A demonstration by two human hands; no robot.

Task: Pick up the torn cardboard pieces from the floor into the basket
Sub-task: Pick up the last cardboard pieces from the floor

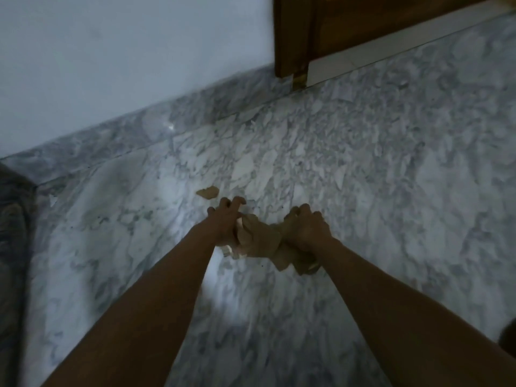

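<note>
A bundle (259, 238) of torn cardboard hangs above the marble floor (391, 191). The left hand (226, 222) grips the bundle's left end, fingers (233, 204) curled on it. The right hand (307, 227) clamps its right end, fingers wrapped round. One loose piece (208, 192) lies on the floor just beyond the bundle, to its left. A door (363, 23) stands well beyond the bundle.

Left hand (226, 219) and right hand (307, 230) were side by side over the floor (391, 191), the cardboard pieces (259, 241) bunched between them. One loose scrap (208, 192) lay just beyond the left hand; wall (111, 51) behind, door (363, 20) back right.
</note>
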